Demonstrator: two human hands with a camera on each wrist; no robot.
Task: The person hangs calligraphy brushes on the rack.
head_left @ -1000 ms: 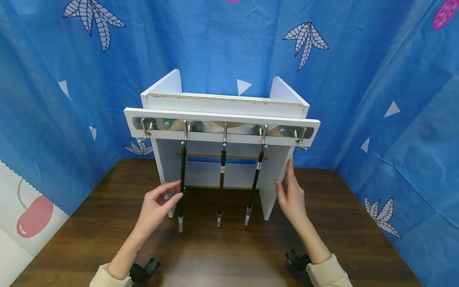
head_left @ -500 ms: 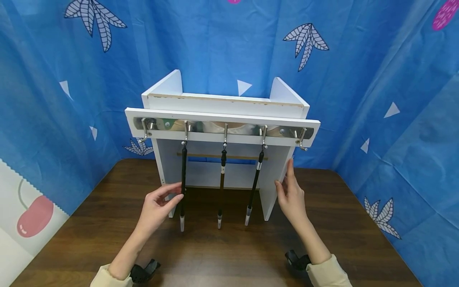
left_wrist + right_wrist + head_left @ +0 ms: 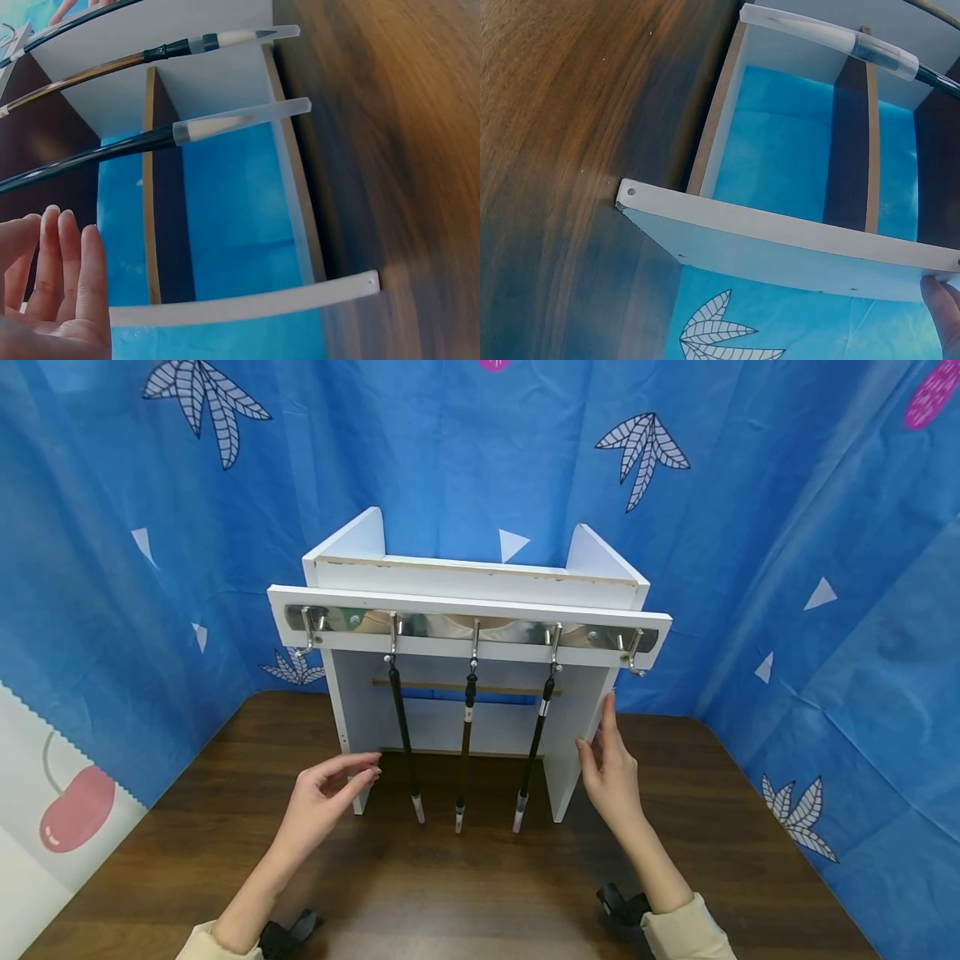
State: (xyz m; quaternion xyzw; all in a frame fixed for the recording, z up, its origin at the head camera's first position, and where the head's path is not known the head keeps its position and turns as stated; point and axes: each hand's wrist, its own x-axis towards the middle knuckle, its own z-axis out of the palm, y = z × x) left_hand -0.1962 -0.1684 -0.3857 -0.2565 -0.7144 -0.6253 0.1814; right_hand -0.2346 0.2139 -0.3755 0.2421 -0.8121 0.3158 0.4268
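Observation:
Three calligraphy brushes with clear caps hang from the hook rail (image 3: 450, 647) of a white shelf unit (image 3: 480, 583): a left brush (image 3: 406, 735), a middle brush (image 3: 466, 739) and a right brush (image 3: 532, 743). The left brush slants, its capped tip toward the middle. Just left of it is my left hand (image 3: 318, 797), thumb and fingers extended with nothing between them; the left wrist view shows a gap between fingertips (image 3: 51, 214) and the brush. My right hand (image 3: 613, 777) rests on the unit's right side panel (image 3: 780, 244), fingers fairly straight along it.
The unit stands on a dark wooden table (image 3: 480, 893). A bare left end hook (image 3: 306, 631) and right end hook (image 3: 634, 652) flank the brushes. Behind and beside the table hangs a blue patterned curtain (image 3: 480, 452).
My left hand has let go of the left brush and moved slightly left. The brush has swung, its lower end now farther right. My right hand has stayed at the side panel.

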